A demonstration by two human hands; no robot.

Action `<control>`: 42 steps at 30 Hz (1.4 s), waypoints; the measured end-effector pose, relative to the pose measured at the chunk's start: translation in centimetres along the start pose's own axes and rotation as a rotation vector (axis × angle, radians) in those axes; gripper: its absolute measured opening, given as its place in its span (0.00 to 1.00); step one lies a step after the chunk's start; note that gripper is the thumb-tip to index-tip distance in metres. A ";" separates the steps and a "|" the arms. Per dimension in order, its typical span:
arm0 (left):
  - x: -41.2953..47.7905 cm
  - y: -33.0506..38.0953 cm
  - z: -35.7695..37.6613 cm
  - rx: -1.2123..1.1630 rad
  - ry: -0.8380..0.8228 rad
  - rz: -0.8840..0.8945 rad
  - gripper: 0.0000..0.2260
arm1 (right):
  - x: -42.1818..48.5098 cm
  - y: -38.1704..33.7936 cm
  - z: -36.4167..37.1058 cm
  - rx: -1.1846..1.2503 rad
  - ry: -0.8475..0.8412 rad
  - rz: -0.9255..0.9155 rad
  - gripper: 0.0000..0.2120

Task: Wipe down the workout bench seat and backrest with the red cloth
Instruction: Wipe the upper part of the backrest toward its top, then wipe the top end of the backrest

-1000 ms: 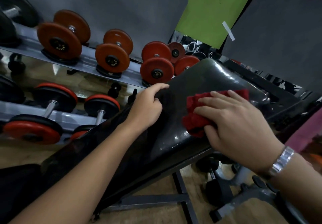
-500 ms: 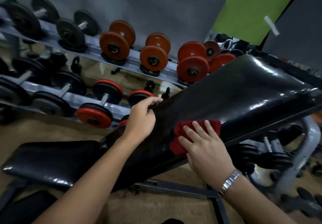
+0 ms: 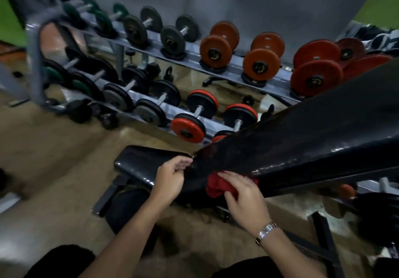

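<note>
Since the cloth [image 3: 217,188] sits at the bottom of the tilted backrest [image 3: 302,143], just above its join with the seat [image 3: 140,167], I judge the backrest nearly finished and the seat not yet wiped. The right hand [image 3: 245,197] lays its fingers [image 3: 234,177], nearly straight and slightly apart, flat on the cloth, pressing it to the near edge. The left hand [image 3: 170,177] curls its fingers on the backrest's lower corner.
</note>
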State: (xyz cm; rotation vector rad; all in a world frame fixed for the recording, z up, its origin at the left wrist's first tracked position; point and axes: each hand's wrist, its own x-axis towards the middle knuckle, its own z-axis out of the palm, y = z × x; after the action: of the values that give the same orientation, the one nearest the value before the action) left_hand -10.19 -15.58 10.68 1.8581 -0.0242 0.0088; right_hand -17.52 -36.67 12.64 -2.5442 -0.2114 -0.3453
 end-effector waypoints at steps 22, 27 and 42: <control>-3.6 -11.8 -10.1 -0.330 0.121 -0.556 0.03 | 3.4 -8.5 20.4 1.174 -0.279 1.035 0.14; -1.7 -15.5 -12.8 -0.251 0.217 -0.643 0.10 | 4.7 -7.9 26.2 1.014 -0.344 1.023 0.06; 0.0 -21.2 -12.9 0.573 0.086 -0.417 0.11 | 4.6 -7.4 30.0 0.244 -0.356 0.651 0.23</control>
State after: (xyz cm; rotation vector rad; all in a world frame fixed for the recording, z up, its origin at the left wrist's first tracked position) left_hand -9.69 2.85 -6.01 2.3984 0.4690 -0.2144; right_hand -8.72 -13.64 -6.60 -2.2571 0.4158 0.3629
